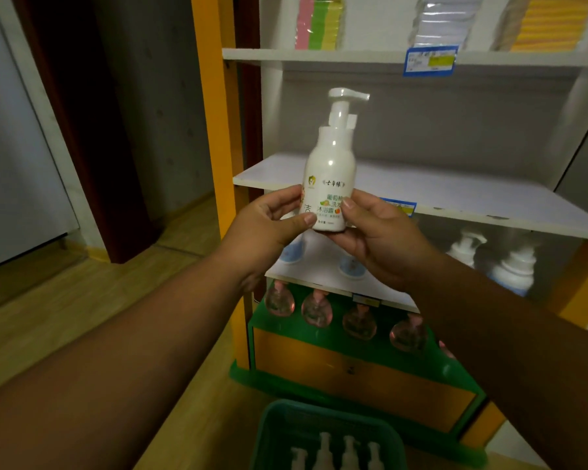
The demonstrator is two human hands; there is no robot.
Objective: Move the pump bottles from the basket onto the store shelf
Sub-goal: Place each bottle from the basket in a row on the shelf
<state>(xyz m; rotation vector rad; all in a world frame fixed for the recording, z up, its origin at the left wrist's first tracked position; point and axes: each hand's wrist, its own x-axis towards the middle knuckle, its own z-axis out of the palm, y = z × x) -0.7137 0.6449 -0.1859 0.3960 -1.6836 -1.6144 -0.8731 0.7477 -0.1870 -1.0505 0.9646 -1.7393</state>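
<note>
Both hands are raised in front of the shelving and clamped on one white pump bottle point(331, 167), held upright between them. The left hand point(269, 228) grips the bottle's lower left side, thumb across the front near the base; the right hand point(377, 239) holds the lower right side with its thumb on the label and its fingers under the base. The pump head points to the right, and the printed label faces the camera. Directly behind the hands runs a white store shelf point(455, 195), its surface bare where it shows, with a blue price tag point(399, 206) on its front edge just beside the right hand. Below the hands, a lower shelf carries more white pump bottles point(513, 269), and under that stands a row of round pink bottles point(316, 310) on a green ledge. Well below the hands, near the bottom edge, a green basket point(330, 422) holds several white pump bottles point(336, 452) standing upright.
</note>
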